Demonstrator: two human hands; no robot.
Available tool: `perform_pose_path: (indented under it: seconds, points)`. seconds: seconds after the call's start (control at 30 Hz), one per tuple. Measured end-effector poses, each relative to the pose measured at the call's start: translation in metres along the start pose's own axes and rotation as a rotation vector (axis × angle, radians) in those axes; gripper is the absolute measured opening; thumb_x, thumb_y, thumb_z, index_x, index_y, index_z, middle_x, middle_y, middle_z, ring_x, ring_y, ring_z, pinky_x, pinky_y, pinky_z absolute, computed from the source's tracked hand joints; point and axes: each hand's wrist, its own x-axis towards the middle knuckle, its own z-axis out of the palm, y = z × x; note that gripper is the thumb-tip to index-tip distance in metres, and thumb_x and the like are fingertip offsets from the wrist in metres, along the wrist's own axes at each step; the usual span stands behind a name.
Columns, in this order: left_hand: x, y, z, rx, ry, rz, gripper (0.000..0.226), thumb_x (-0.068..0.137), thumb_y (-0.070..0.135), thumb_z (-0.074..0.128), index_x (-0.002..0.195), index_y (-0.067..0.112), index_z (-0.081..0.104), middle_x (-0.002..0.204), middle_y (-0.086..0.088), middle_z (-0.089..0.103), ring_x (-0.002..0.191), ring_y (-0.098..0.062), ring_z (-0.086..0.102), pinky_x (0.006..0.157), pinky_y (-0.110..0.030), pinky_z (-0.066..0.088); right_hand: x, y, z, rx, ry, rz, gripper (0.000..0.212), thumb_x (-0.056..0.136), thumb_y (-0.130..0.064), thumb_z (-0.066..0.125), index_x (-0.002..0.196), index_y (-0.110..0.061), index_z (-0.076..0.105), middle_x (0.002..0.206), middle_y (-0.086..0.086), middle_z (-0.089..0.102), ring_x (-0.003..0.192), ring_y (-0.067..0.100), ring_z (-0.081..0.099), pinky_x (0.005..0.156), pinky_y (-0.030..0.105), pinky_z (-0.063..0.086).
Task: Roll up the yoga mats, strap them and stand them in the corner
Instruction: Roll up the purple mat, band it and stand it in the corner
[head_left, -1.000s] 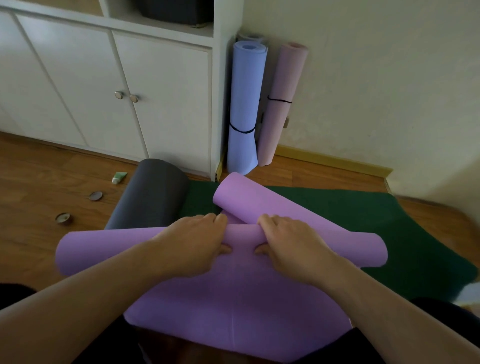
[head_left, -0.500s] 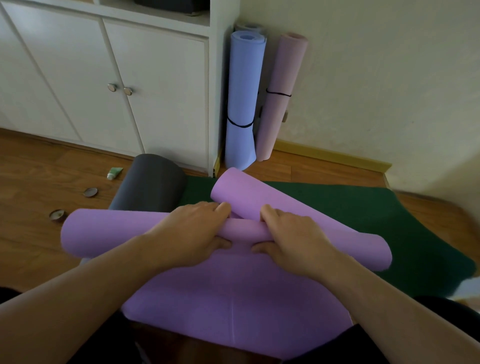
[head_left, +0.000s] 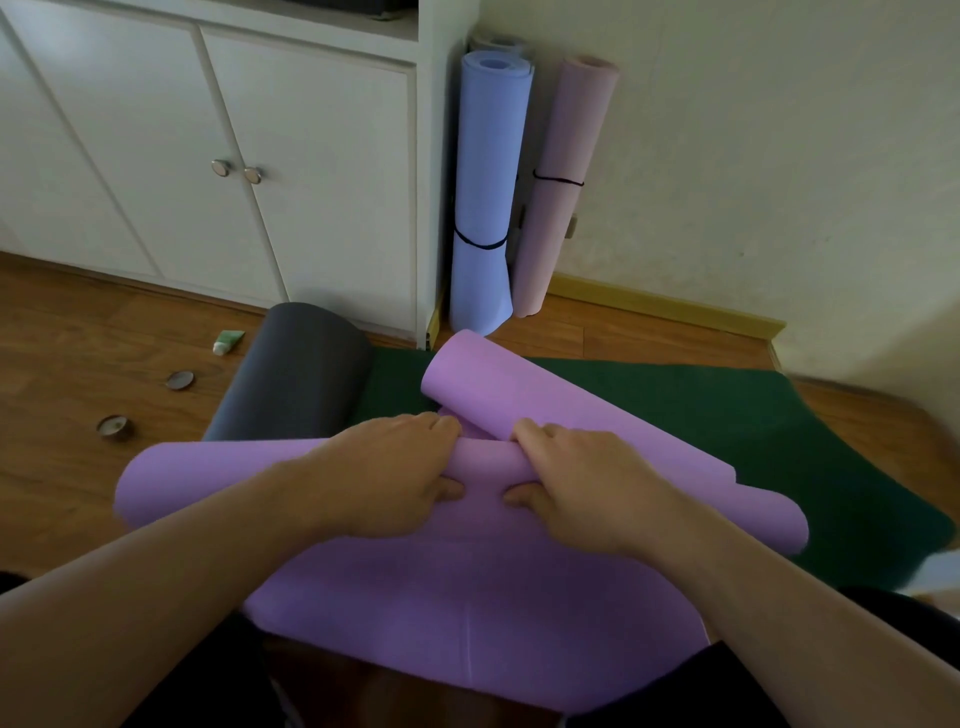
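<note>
Wooden flooring (head_left: 78, 312) is seen below white cupboard doors (head_left: 311, 171). At twelve o'clock, a blue rolled mat (head_left: 485, 197) and a pink rolled mat (head_left: 558, 208) are stood upright in the corner, each bound by a black strap. At centre, a purple mat (head_left: 467, 613) is half rolled over a green mat (head_left: 779, 441). Its roll is gripped by the left hand (head_left: 384, 478) and the right hand (head_left: 587, 488), fingers curled over the top, thumbs tucked beneath. A grey rolled mat (head_left: 296, 374) lies at ten o'clock.
</note>
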Motion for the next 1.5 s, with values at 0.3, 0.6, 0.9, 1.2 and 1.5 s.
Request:
perform_pose_path:
  seconds: [0.3,0.6,0.9,1.2,1.5]
  points:
    - [-0.003,0.005,0.004,0.05,0.057,0.051,0.048,0.097,0.056,0.063,0.123,0.023,0.042,0.108,0.007,0.059,0.084,-0.01,0.05,0.08,-0.028,0.045,0.0,-0.004,-0.001,-0.048,0.018,0.023,0.069,0.083,-0.073,0.071,0.113,-0.024,0.031,0.105,0.001,0.07,0.09,0.03,0.068,0.065,0.04,0.043]
    - [-0.004,0.004,-0.002,-0.015,0.108,0.013,0.031,0.098,0.06,0.058,0.111,0.034,0.047,0.1,0.016,0.047,0.088,-0.007,0.047,0.078,-0.03,0.046,0.003,0.004,0.007,-0.098,0.301,-0.091,0.054,0.072,-0.064,0.084,0.096,-0.024,0.056,0.092,0.0,0.06,0.085,0.029,0.062,0.061,0.035,0.036]
    - [-0.002,0.012,0.007,0.116,0.119,0.009,0.045,0.097,0.062,0.059,0.121,0.025,0.046,0.113,0.008,0.059,0.092,-0.015,0.055,0.087,-0.035,0.05,0.006,-0.002,0.004,-0.107,0.064,0.015,0.04,0.101,-0.055,0.058,0.102,-0.027,0.029,0.112,0.002,0.067,0.096,0.03,0.066,0.066,0.039,0.036]
    - [-0.001,0.009,0.011,0.122,-0.009,0.039,0.043,0.099,0.043,0.063,0.127,0.021,0.04,0.118,0.002,0.062,0.1,-0.021,0.062,0.086,-0.037,0.049,0.004,-0.006,-0.001,-0.096,-0.06,0.013,0.055,0.085,-0.057,0.078,0.102,-0.025,0.036,0.114,0.005,0.069,0.102,0.032,0.066,0.067,0.038,0.035]
    - [-0.002,-0.006,-0.004,-0.114,-0.112,-0.028,0.024,0.096,0.046,0.07,0.107,0.034,0.052,0.098,0.014,0.052,0.087,-0.01,0.055,0.077,-0.027,0.042,0.0,-0.01,0.004,-0.17,0.091,-0.014,0.048,0.09,-0.046,0.073,0.118,-0.022,0.042,0.116,0.003,0.063,0.103,0.032,0.064,0.068,0.039,0.037]
